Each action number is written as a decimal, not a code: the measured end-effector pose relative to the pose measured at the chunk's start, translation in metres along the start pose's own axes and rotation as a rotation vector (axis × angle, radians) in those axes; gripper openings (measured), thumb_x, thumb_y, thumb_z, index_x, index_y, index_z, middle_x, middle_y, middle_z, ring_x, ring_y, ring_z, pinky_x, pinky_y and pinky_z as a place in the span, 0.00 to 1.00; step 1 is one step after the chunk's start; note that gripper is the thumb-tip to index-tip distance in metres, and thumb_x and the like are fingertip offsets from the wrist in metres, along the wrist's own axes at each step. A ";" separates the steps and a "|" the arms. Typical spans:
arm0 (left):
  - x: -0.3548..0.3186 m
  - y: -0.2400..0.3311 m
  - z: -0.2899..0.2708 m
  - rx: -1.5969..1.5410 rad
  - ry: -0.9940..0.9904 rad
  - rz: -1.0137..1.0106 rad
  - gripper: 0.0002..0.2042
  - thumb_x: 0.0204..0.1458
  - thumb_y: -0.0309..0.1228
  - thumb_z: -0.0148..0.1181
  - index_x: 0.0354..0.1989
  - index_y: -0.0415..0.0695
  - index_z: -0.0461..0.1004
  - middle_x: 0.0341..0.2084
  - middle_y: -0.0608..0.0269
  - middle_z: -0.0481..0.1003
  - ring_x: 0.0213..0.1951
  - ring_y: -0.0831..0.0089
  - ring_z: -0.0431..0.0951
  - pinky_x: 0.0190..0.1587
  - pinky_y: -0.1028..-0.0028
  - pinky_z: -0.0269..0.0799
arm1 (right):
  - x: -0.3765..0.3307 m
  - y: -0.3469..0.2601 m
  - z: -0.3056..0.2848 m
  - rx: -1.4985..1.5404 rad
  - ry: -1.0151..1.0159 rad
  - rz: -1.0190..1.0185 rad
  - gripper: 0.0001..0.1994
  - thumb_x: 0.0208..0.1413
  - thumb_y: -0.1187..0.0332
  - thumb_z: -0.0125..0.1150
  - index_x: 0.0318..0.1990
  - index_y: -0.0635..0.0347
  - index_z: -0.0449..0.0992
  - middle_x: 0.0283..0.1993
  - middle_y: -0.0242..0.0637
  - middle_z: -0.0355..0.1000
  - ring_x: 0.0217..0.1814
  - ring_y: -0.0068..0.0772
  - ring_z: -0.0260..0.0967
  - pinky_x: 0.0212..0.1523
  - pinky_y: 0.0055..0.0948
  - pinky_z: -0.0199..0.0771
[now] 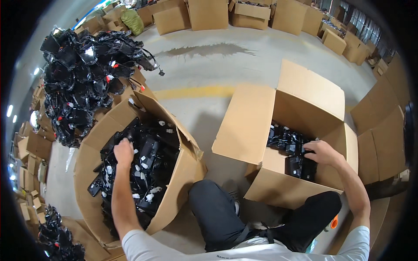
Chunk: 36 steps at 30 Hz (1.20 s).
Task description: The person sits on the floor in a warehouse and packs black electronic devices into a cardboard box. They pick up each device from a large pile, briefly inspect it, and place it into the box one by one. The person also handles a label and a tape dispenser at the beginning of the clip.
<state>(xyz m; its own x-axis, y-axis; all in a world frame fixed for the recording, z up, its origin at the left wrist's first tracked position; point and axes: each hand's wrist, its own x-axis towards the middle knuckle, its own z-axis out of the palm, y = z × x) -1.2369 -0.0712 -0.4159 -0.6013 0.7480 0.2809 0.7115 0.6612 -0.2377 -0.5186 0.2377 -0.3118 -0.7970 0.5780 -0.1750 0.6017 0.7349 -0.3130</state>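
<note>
Where boxes gape, black parts lie inside.

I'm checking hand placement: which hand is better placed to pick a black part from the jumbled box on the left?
Likely the left hand: it reaches in among the jumbled black parts of the left box. The right hand is inside the other box, at the packed parts.

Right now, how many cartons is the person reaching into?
2. The left carton, with the left hand over loose black parts; the right carton, with the right hand at the stacked black units. Both hands show, so none hidden.
</note>
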 end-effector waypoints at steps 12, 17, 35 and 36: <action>-0.087 0.194 -0.255 -0.394 0.789 0.975 0.11 0.55 0.26 0.61 0.41 0.29 0.79 0.38 0.47 0.80 0.38 0.56 0.82 0.35 0.63 0.77 | 0.140 -0.283 0.051 1.882 -0.143 -0.242 0.21 0.65 0.61 0.65 0.61 0.58 0.72 0.58 0.33 0.74 0.57 0.25 0.72 0.60 0.31 0.75; -0.048 0.165 -0.229 -0.852 0.763 0.529 0.12 0.61 0.34 0.66 0.34 0.36 0.81 0.31 0.48 0.81 0.33 0.50 0.81 0.39 0.60 0.78 | 0.076 -0.222 0.020 1.930 0.094 -0.054 0.27 0.58 0.74 0.67 0.65 0.65 0.69 0.59 0.38 0.75 0.57 0.28 0.75 0.60 0.29 0.77; 0.060 0.113 0.056 -1.294 -0.093 0.027 0.16 0.57 0.26 0.62 0.54 0.39 0.73 0.39 0.63 0.80 0.33 0.65 0.80 0.34 0.64 0.77 | -0.069 -0.128 0.030 1.701 0.646 0.181 0.26 0.57 0.74 0.69 0.63 0.65 0.71 0.54 0.37 0.77 0.55 0.28 0.76 0.59 0.32 0.77; 0.041 0.109 0.019 -1.381 -0.058 0.058 0.18 0.57 0.25 0.62 0.56 0.41 0.72 0.39 0.66 0.79 0.32 0.68 0.80 0.32 0.66 0.78 | -0.076 -0.125 0.030 1.712 0.684 0.245 0.26 0.55 0.74 0.70 0.62 0.65 0.72 0.54 0.38 0.77 0.53 0.30 0.77 0.56 0.34 0.79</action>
<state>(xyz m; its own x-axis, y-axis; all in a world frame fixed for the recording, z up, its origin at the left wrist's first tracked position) -1.1911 0.0320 -0.4482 -0.5484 0.7960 0.2562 0.4949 0.0621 0.8667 -0.5349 0.0915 -0.2880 -0.2930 0.9468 -0.1330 -0.3624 -0.2387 -0.9009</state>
